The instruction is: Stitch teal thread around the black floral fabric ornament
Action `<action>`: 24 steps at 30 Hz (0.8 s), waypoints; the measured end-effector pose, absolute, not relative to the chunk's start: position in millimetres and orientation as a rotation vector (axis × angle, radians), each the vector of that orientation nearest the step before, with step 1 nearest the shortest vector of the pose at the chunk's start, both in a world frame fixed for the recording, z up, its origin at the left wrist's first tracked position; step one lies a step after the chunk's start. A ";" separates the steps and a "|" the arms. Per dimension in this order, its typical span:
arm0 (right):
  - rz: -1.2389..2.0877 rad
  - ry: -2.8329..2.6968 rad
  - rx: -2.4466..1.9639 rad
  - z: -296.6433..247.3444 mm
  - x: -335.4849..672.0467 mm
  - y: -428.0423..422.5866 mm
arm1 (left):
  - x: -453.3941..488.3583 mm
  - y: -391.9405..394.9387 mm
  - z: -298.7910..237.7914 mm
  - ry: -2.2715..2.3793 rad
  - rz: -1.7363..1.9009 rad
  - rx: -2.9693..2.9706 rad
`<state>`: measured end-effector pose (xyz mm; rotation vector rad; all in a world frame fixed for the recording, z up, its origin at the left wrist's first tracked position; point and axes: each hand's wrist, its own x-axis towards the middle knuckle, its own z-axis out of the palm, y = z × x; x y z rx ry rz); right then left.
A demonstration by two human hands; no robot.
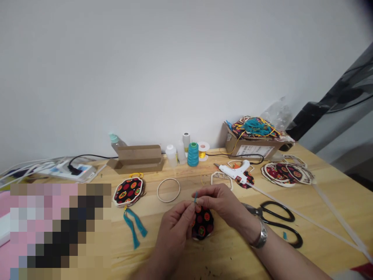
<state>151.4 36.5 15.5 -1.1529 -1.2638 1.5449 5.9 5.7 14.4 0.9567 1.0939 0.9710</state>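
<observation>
Both my hands meet over the wooden table [221, 256] near its front middle. My left hand [175, 229] is closed and holds a small black fabric ornament with red and green dots [203, 224]. My right hand [220, 202], with a silver bracelet on its wrist, pinches a short teal cord [196, 196] that sticks up from the ornament's top. To the left lies a finished ornament [128, 190] with a teal tassel [134, 227]. A wooden ring [168, 189] lies just behind my hands.
Black scissors [276, 221] lie right of my hands, with a white glue gun [237, 171] behind them. Thread spools [192, 154], small bottles and cardboard boxes [253, 146] line the wall. More fabric pieces [284, 172] are stacked at the right. A power strip [75, 170] sits far left.
</observation>
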 end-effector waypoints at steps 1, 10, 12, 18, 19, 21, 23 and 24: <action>1.562 -1.257 -1.147 15.9 151.4 36.1 | 6.1 5.7 14.7 1.097 0.971 0.976; 1.549 -1.256 -1.039 19.2 152.4 34.2 | 7.0 3.0 16.7 1.108 0.933 1.049; 1.510 -1.200 -1.033 19.2 153.8 35.3 | 6.7 2.9 16.3 1.116 0.917 1.062; 1.673 -0.974 -0.764 25.0 162.2 36.5 | 6.9 3.5 18.6 1.195 0.893 1.247; 1.692 -0.941 -0.727 26.6 163.8 36.3 | 6.7 4.0 17.9 1.216 0.903 1.293; 1.697 -0.896 -0.671 29.5 166.5 36.2 | 5.8 5.7 14.6 1.255 0.915 1.393; 1.662 -0.873 -0.630 31.7 168.6 36.6 | 4.1 8.6 9.1 1.280 0.930 1.502; 1.636 -0.865 -0.612 32.4 169.4 37.0 | 3.1 10.3 6.3 1.299 0.946 1.557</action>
